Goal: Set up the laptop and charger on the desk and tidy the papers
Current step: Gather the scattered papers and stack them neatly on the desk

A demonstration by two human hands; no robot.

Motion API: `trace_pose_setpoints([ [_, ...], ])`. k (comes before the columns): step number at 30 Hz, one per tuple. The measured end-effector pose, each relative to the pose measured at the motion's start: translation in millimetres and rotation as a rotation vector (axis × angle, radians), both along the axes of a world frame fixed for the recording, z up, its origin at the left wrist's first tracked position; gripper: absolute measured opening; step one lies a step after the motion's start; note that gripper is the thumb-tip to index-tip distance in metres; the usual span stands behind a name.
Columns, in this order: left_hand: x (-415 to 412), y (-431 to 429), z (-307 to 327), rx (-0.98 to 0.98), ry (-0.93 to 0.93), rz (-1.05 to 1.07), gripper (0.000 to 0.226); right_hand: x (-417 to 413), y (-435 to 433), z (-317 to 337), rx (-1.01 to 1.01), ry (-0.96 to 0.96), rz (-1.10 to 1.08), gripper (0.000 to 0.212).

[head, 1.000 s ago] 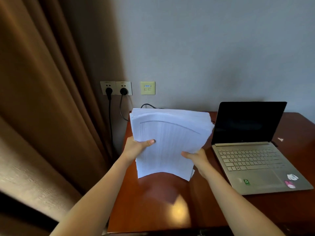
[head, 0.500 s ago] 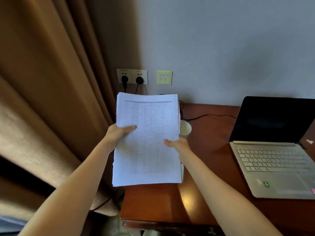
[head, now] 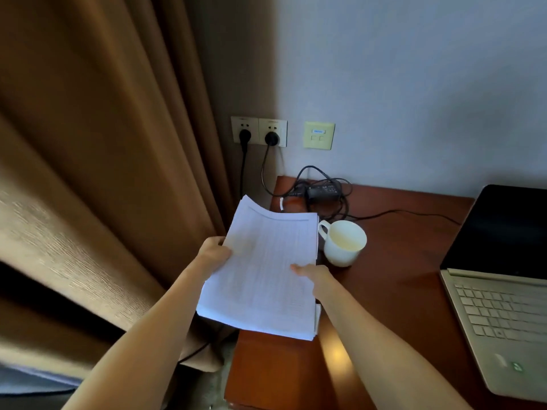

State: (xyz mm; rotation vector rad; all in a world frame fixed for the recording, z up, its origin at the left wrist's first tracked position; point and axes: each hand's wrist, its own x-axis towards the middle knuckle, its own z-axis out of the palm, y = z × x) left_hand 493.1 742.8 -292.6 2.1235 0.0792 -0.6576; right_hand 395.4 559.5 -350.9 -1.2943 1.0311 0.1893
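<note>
A thick stack of printed papers hangs tilted over the left end of the reddish wooden desk. My left hand grips its left edge and my right hand grips its right edge, thumb on top. The open silver laptop, screen dark, sits at the right of the desk. The black charger brick lies among coiled cable at the back left corner, with one cable running along the desk toward the laptop and another up to the wall socket.
A white mug stands on the desk just right of the papers. Brown curtains hang close on the left. A second black plug sits in the socket, and a pale network plate is beside it on the wall.
The stack has been squared up from a fanned bundle and carried left, then lowered and tilted flatter over the desk's left end. The mug and charger have come into sight behind it.
</note>
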Motion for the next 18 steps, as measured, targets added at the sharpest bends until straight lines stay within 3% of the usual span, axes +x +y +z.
trace_pose_setpoints([
  [12, -16, -17, -40, -0.054, 0.104, 0.069, 0.049, -12, -28, -15, -0.117, 0.153, -0.007, 0.068],
  [18, -24, -31, -47, -0.059, 0.090, -0.023, 0.048, -45, -39, -14, -0.152, 0.079, -0.079, 0.041],
])
